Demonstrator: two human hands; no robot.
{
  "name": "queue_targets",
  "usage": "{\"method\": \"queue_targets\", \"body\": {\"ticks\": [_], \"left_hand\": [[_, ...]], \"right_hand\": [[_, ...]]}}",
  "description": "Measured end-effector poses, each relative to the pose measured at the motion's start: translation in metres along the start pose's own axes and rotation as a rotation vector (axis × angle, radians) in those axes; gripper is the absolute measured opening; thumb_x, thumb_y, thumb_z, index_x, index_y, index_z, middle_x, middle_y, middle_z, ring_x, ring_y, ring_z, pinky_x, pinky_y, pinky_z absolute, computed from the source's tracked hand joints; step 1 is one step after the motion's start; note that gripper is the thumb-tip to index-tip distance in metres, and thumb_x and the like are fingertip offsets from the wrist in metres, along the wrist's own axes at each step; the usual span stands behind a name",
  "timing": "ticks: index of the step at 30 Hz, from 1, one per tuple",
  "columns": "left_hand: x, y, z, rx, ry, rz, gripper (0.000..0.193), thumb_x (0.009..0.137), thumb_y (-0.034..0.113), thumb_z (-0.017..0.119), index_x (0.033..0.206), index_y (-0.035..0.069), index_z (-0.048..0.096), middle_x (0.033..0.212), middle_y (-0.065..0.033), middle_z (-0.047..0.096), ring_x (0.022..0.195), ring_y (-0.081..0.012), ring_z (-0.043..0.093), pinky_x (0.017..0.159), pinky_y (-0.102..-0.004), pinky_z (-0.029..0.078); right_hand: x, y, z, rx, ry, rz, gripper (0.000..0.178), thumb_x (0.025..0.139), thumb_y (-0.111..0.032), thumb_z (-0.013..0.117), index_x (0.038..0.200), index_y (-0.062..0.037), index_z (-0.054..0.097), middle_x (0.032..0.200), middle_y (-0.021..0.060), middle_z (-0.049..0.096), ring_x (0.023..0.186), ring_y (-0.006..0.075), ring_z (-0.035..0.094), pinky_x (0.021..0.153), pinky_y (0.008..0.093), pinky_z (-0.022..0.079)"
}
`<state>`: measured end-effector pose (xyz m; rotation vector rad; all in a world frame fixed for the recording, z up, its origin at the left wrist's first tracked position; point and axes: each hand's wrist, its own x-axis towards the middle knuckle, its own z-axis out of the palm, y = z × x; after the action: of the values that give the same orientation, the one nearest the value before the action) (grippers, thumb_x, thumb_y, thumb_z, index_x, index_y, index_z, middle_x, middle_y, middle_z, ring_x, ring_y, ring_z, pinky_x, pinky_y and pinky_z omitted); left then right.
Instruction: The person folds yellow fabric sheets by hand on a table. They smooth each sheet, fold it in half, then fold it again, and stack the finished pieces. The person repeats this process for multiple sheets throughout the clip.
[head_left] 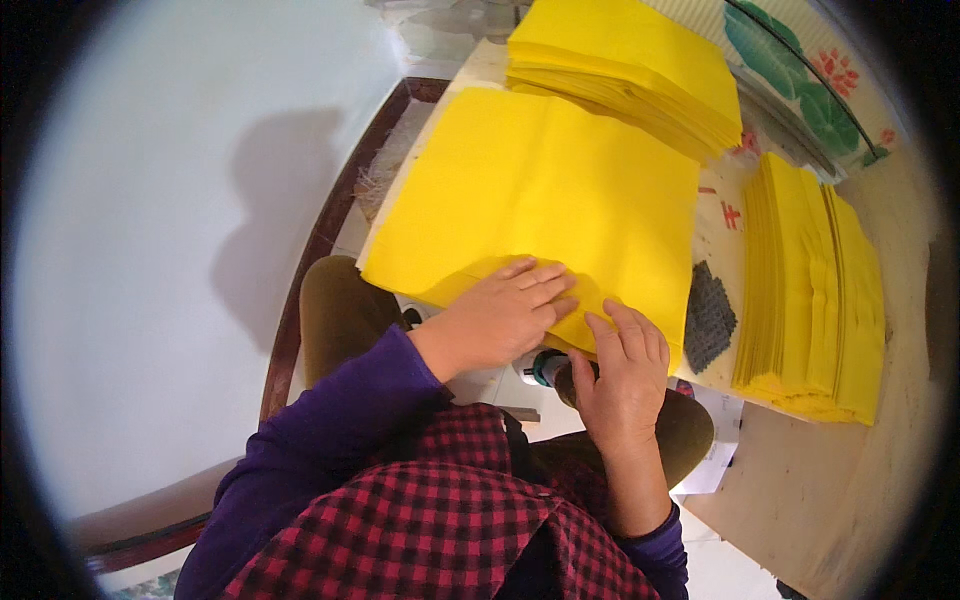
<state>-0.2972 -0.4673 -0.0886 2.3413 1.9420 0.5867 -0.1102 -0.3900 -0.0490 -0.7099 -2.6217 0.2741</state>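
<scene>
A large yellow sheet, seemingly felt or cloth (pixel 540 190), lies spread before me on a pale board (pixel 715 190). My left hand (pixel 510 315) rests near the sheet's front edge, palm down, its fingers stretched over the yellow surface. To its right, my right hand (pixel 625 375) touches the same edge; its fingertips lie on the sheet, and the thumb stands apart just below the edge. Both hands are open and grip nothing that I can see. Whether the sheet is one layer or several, I cannot tell.
Behind the sheet sits a thick yellow stack (pixel 620 65). Another stack of folded yellow pieces (pixel 810 290) stands at the right, beside a dark grey cloth scrap (pixel 708 318). A white wall (pixel 180 220) bounds the left side. My knees are under the board's near edge.
</scene>
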Motion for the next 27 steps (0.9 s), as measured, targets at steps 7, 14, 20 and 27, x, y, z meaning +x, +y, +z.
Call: {"method": "queue_targets", "body": {"ticks": [7, 14, 20, 27], "left_hand": [[0.001, 0.001, -0.005, -0.028, -0.045, -0.036, 0.045, 0.085, 0.019, 0.059, 0.127, 0.004, 0.058, 0.138, -0.0117, 0.052, 0.135, -0.0246, 0.043, 0.113, -0.0419, 0.031], [0.001, 0.002, -0.010, -0.094, -0.056, -0.049, 0.045, 0.085, 0.018, 0.058, 0.127, 0.003, 0.056, 0.140, -0.0123, 0.052, 0.135, -0.0255, 0.043, 0.113, -0.0427, 0.031], [0.003, 0.000, -0.009, -0.060, -0.073, -0.038, 0.044, 0.087, 0.018, 0.055, 0.128, 0.003, 0.056, 0.140, -0.0125, 0.051, 0.135, -0.0254, 0.042, 0.113, -0.0427, 0.030], [0.001, 0.002, -0.006, -0.052, -0.071, -0.047, 0.046, 0.086, 0.017, 0.055, 0.131, 0.004, 0.055, 0.140, -0.0115, 0.051, 0.136, -0.0248, 0.041, 0.114, -0.0436, 0.028]], "right_hand": [[0.007, 0.000, 0.009, -0.072, -0.009, -0.025, 0.039, 0.072, -0.007, 0.068, 0.111, -0.0046, 0.064, 0.115, 0.0114, 0.063, 0.109, 0.0324, 0.057, 0.097, 0.0434, 0.042], [0.000, 0.025, 0.003, -0.115, 0.034, 0.025, 0.035, 0.071, 0.002, 0.064, 0.105, -0.0058, 0.067, 0.110, 0.0099, 0.066, 0.105, 0.0307, 0.060, 0.095, 0.0414, 0.045], [-0.014, 0.056, -0.008, -0.054, 0.080, 0.040, 0.037, 0.065, 0.007, 0.062, 0.101, -0.0035, 0.069, 0.109, 0.0105, 0.068, 0.105, 0.0320, 0.061, 0.096, 0.0425, 0.046], [-0.017, 0.072, -0.012, 0.084, 0.100, 0.054, 0.040, 0.062, 0.010, 0.060, 0.098, -0.0040, 0.069, 0.105, 0.0117, 0.068, 0.104, 0.0330, 0.062, 0.096, 0.0441, 0.047]]}}
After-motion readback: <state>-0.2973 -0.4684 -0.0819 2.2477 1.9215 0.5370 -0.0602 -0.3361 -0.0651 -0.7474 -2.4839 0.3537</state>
